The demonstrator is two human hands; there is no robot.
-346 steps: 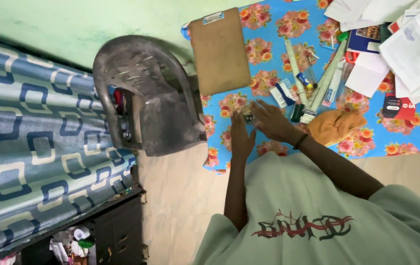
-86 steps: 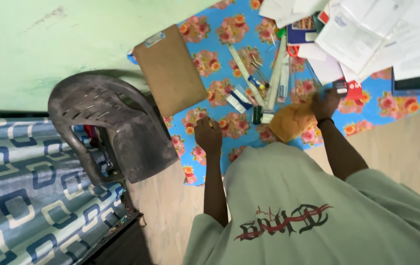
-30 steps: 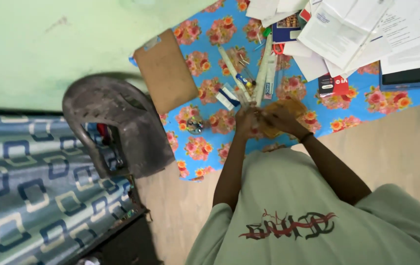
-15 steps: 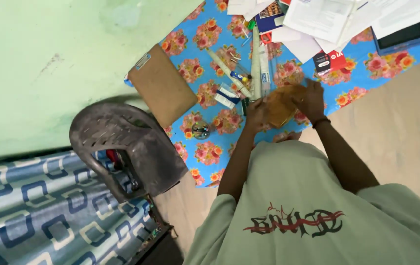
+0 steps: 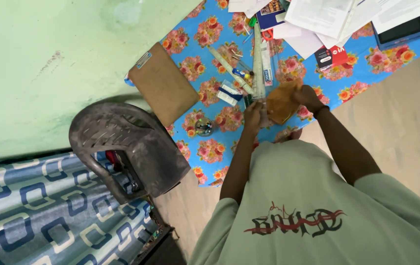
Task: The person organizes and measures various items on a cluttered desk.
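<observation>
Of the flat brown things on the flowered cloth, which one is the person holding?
The tan pouch, held between the left hand and right hand. The brown clipboard lies untouched by the chair.

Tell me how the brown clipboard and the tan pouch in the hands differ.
The brown clipboard lies flat and untouched on the floral cloth; the tan pouch is held between the left hand and right hand. The clipboard is larger, stiff and rectangular with a metal clip; the pouch is smaller, soft and rumpled. The clipboard is a duller brown, the pouch more orange. Both sit over the same table.
</observation>
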